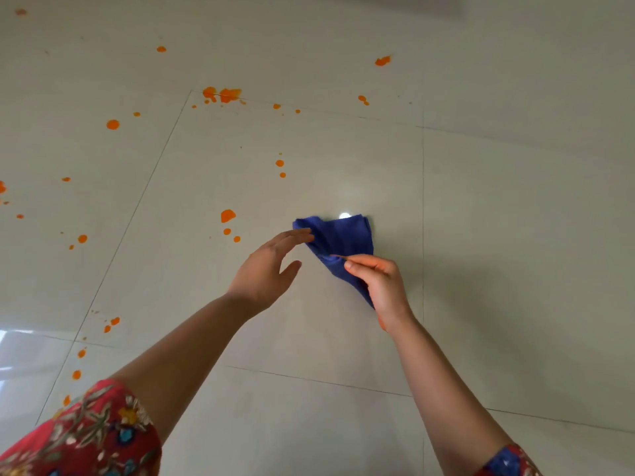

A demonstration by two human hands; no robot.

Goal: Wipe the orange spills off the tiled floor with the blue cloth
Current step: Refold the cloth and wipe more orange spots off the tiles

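A red floral sleeve (86, 438) sits closest, its arm reaching toward the blue cloth (340, 238). The cloth hangs bunched in a loose, dark, rumpled triangle above the tiled floor (343, 345). The right hand (381, 283) pinches its near fold between thumb and curled forefinger; the left hand (268, 269) touches its left edge with straight, close-set fingers, thumb apart. The person seems to be readying the cloth. Next, it must go flat onto the orange spills (227, 215) just left of the cloth.
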